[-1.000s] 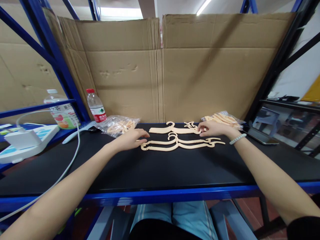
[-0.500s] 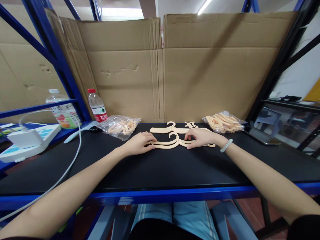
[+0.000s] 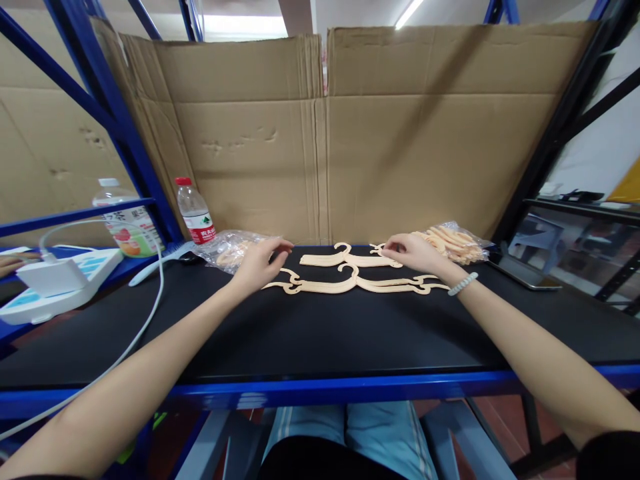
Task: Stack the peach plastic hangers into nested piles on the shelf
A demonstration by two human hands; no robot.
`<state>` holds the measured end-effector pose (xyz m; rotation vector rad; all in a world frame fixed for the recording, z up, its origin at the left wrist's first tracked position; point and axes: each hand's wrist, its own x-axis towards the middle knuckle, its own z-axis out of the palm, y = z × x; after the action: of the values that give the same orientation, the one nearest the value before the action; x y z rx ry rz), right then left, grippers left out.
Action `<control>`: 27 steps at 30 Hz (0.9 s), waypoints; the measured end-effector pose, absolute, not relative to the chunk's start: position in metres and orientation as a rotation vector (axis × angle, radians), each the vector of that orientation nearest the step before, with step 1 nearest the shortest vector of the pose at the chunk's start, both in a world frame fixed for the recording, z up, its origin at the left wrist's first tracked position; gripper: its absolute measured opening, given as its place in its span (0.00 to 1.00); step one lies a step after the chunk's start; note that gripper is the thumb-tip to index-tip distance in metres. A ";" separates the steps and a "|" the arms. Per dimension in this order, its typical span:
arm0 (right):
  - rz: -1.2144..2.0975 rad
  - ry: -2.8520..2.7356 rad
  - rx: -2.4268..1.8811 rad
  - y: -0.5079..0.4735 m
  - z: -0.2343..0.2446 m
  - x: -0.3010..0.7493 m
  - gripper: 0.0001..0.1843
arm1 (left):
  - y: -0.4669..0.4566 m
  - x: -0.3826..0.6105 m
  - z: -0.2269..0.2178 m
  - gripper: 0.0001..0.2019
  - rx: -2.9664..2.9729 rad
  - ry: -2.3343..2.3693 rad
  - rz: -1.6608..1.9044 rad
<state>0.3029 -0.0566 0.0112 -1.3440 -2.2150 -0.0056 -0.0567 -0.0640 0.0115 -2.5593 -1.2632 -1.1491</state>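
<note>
A cream plastic hanger (image 3: pixel 327 287) lies spread on the black table, its arms extended to both sides and its hook pointing away from me. Behind it rests a second, shorter cream hanger (image 3: pixel 320 259). My left hand (image 3: pixel 257 263) hovers over the left end of the front hanger, with fingers loosely curled, apart and holding nothing. My right hand (image 3: pixel 413 255) is at the right end of the rear hanger, its thumb and fingers apart around small cream hook pieces (image 3: pixel 375 249). The fingers partly cover those pieces; contact is unclear.
Clear bags of cream hanger parts lie at the back left (image 3: pixel 227 248) and back right (image 3: pixel 457 241). A red-capped bottle (image 3: pixel 195 213), a larger bottle (image 3: pixel 130 227) and a power strip (image 3: pixel 95 270) with a white cable stand left. Another person's hand (image 3: pixel 15 262) shows far left. Cardboard (image 3: pixel 425 133) stands behind.
Both hands have let go of the front hanger. My left hand has moved left and back; my right hand has moved back to the small pieces. The front hanger's arms now reach wider.
</note>
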 end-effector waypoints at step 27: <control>-0.036 -1.978 -1.585 -0.029 -0.004 0.339 0.13 | -0.049 -0.064 -0.003 0.15 -2.630 -1.418 -0.960</control>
<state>0.3391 -0.0288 -0.0042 -1.5845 -1.9780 -0.0358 -0.0636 -0.0488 -0.0029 -2.6296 -1.4178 -0.9603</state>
